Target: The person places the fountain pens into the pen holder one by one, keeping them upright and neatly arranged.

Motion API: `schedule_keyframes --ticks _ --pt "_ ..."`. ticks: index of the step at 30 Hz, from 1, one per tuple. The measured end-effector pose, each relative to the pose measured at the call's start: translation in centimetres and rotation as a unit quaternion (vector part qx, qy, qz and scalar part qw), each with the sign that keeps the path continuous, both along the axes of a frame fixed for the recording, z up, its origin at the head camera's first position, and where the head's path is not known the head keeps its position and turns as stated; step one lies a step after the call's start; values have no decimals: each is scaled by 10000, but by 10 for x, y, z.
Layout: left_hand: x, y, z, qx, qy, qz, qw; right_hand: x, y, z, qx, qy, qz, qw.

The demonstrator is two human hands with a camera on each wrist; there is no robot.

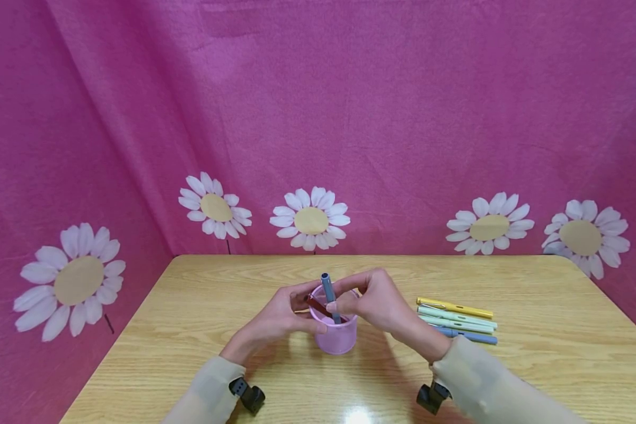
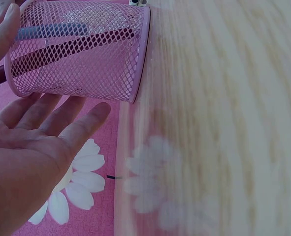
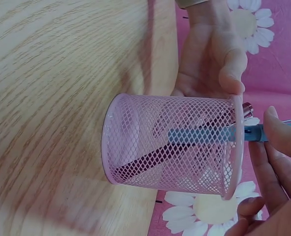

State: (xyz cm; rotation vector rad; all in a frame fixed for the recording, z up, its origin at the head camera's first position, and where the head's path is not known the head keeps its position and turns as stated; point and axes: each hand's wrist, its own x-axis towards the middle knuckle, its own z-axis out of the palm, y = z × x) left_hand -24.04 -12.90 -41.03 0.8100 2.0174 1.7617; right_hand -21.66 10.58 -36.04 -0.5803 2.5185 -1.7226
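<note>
A pink mesh pen cup [image 1: 336, 343] stands upright on the table. My left hand [image 1: 281, 315] holds it from the left, thumb at the rim and fingers along the far side. A dark red pen [image 2: 42, 58] leans inside the cup, its top end sticking out past the rim. Above the cup, my right hand [image 1: 381, 303] pinches a blue-grey pen [image 1: 327, 287] between thumb and fingers. The lower part of this pen is inside the cup, seen through the mesh in the right wrist view, with its tip apart from the bottom.
Right of the cup lie a yellow pen [image 1: 456, 307], pale green pens [image 1: 458, 321] and a blue pen [image 1: 474, 337], side by side. The wooden table [image 1: 217, 282] ends at a pink cloth [image 1: 392, 118] with daisies behind it.
</note>
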Motion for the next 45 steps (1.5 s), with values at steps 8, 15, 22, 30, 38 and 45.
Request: schedule_keyframes --ticks 8,15,22,30,38,45 --pt "-1 1 0 4 30 -43 10000 0 -1 -2 163 110 2 9998" --pt "0 1 0 7 59 -54 10000 0 -2 -6 327 169 30 9993" --pt "0 1 -1 -24 63 -25 10000 1 -4 -7 398 118 -79 9991" --pt "0 1 -1 -91 -42 73 9999 3 2 -2 486 304 -26 9984" --pt "-1 1 0 39 -51 80 9999 7 18 6 764 643 -240 9947" --pt "-1 1 0 -24 -27 202 9998 14 42 6 980 803 -419 9911"
